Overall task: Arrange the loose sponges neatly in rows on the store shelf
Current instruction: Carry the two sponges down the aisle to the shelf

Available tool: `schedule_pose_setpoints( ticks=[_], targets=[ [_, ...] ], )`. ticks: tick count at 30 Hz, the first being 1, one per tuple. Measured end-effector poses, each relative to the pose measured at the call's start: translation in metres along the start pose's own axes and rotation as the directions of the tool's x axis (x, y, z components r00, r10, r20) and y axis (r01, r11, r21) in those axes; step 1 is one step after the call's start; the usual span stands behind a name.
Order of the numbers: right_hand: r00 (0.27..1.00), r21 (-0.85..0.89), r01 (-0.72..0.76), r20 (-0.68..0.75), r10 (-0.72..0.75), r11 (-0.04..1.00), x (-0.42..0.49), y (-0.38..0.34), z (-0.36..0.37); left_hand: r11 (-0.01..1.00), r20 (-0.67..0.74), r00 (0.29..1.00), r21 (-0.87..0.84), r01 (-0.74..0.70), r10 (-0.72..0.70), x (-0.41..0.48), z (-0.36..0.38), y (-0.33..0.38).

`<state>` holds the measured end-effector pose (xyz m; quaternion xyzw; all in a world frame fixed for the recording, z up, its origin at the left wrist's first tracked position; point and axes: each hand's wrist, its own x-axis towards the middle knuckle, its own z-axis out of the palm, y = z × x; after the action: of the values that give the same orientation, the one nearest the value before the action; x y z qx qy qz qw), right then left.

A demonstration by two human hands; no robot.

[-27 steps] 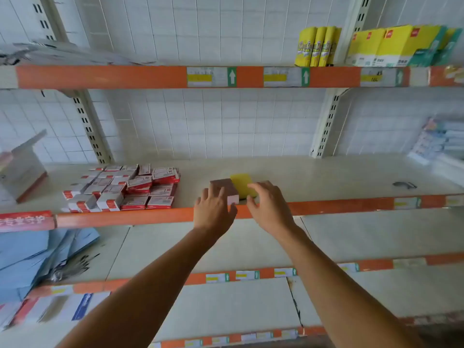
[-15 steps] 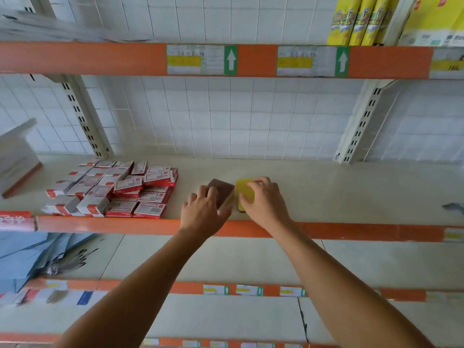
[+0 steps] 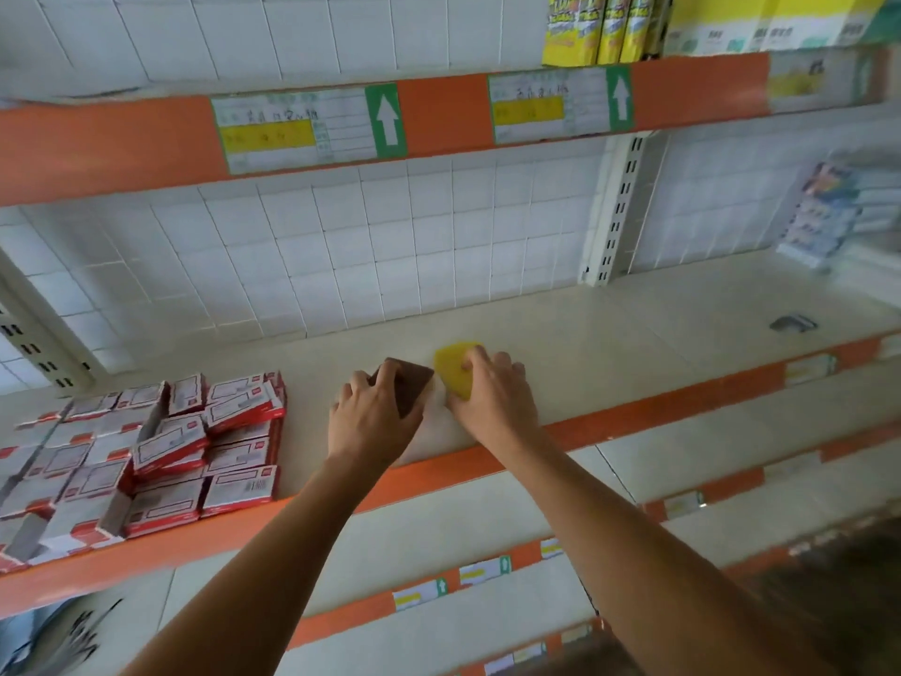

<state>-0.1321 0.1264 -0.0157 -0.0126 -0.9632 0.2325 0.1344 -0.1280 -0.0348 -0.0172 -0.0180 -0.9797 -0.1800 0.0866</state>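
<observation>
Red-and-white boxes (image 3: pixel 161 456) stacked left; yellow packets (image 3: pixel 599 26) above.

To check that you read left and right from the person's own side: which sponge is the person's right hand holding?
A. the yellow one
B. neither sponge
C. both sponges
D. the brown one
A: the right hand holds the yellow sponge, while the left hand holds the brown sponge beside it.
</observation>
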Motion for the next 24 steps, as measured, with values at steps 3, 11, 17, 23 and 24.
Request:
schedule_pose_setpoints(
  ticks=[3, 11, 17, 23, 24],
  targets=[
    [0.985, -0.014, -0.083, -0.153, 0.080, 0.996, -0.020, 0.017, -0.024, 0.992, -0.002, 0.993, -0.021, -0.121, 0.121, 0.003, -0.002, 0.019],
    [0.814, -0.014, -0.474, -0.387, 0.433, 0.880, -0.145, 0.109, -0.075, 0.827, 0.088, 0.830, -0.186, -0.530, 0.551, -0.051, 0.038, 0.118],
    [0.583, 0.019, -0.740, -0.479, 0.656, 0.672, -0.287, 0.143, -0.102, 0.612, 0.193, 0.583, -0.320, -0.723, 0.789, -0.142, 0.079, 0.184],
    [0.340, 0.106, -0.888, -0.503, 0.794, 0.447, -0.415, 0.141, -0.117, 0.446, 0.268, 0.362, -0.422, -0.789, 0.893, -0.261, 0.107, 0.222],
    [0.305, 0.114, -0.904, -0.503, 0.809, 0.412, -0.434, 0.141, -0.118, 0.425, 0.269, 0.335, -0.439, -0.792, 0.903, -0.281, 0.111, 0.226]
  ],
)
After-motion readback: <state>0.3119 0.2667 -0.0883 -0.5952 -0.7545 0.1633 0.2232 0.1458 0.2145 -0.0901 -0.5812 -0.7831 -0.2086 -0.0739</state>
